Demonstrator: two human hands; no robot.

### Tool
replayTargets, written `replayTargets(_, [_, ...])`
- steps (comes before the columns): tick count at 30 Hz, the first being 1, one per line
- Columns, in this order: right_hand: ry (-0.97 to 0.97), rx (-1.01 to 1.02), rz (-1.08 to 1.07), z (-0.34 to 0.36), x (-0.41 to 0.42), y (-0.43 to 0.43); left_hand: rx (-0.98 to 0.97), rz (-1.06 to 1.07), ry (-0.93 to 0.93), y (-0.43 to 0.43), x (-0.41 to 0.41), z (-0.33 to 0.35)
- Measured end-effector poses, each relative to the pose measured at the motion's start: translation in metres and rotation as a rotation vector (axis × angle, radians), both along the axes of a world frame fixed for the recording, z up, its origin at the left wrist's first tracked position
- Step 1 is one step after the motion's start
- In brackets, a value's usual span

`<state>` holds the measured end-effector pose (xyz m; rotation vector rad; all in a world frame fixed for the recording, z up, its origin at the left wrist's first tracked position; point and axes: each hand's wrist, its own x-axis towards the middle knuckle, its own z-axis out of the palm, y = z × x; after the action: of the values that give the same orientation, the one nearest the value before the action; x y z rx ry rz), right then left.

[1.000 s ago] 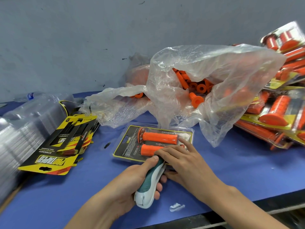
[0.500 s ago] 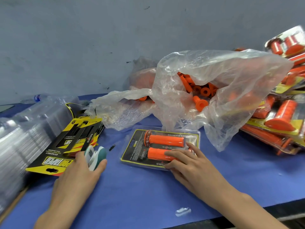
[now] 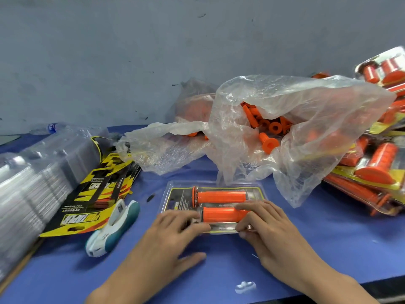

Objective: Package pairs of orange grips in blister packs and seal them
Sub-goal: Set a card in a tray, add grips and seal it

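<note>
The clear plastic blister pack [image 3: 179, 201] with two orange ribbed handlebar grips [image 3: 221, 197] lies on the blue bench [image 3: 328, 249] under the flat-fingered left grip [image 3: 175, 231] and the pinching right grip [image 3: 269, 229], seemingly sealed; finished packs [image 3: 372, 167] heap rightward, and many loose ones wait in the clear plastic bag [image 3: 306, 119] beyond.

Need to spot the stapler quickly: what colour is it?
The stapler is white with a teal grip, seen best in the head view.
</note>
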<state>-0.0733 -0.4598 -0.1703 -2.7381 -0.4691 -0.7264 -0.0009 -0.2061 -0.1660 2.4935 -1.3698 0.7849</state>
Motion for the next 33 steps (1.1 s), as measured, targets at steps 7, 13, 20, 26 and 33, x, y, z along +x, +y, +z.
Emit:
replayTargets(7, [0.05,0.039,0.061,0.009,-0.002,-0.011,-0.038,-0.021,-0.166,0.005,0.006,0.007])
replayTargets(13, [-0.049,-0.091,-0.023,0.007,-0.002,-0.02,-0.14,-0.041,-0.228,0.011,-0.002,0.011])
replayTargets(20, [-0.217,-0.099,0.026,0.0,0.004,0.026,-0.177,-0.183,-0.171,-0.007,-0.02,0.0])
replayTargets(26, [-0.148,-0.136,0.053,0.005,0.003,0.024,-0.047,-0.217,-0.011,0.002,-0.007,-0.004])
replayTargets(33, [-0.093,-0.157,-0.023,0.005,0.009,0.034,-0.113,-0.232,0.01,-0.008,-0.011,-0.002])
